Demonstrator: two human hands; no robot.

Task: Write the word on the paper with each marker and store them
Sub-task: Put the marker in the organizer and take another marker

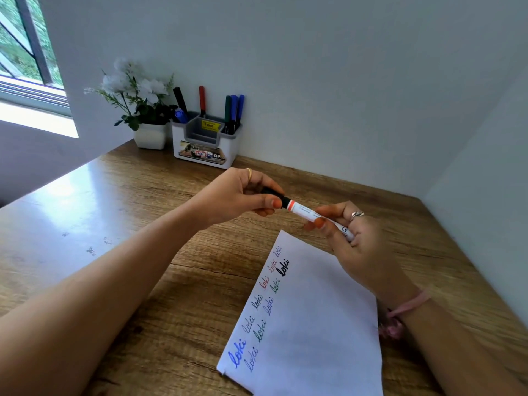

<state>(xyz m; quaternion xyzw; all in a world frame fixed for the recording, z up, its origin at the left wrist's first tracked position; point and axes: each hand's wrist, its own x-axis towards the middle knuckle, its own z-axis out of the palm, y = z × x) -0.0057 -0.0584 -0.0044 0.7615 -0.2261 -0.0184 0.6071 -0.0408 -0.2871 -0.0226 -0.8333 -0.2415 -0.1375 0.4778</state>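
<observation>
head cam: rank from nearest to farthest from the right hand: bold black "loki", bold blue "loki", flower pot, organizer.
From the right hand:
1. Bold black "loki", just below-left of it on the paper.
2. Bold blue "loki", at the paper's near-left corner.
3. Organizer, at the back wall.
4. Flower pot, left of the organizer.

Daylight enters through the window [27, 52] at upper left, overexposing its sill. Broad glare covers the wooden desk [120, 201] below the window. Shadows are soft. Wide-angle distortion bends edges; the nearest forearms appear slightly blurred.
</observation>
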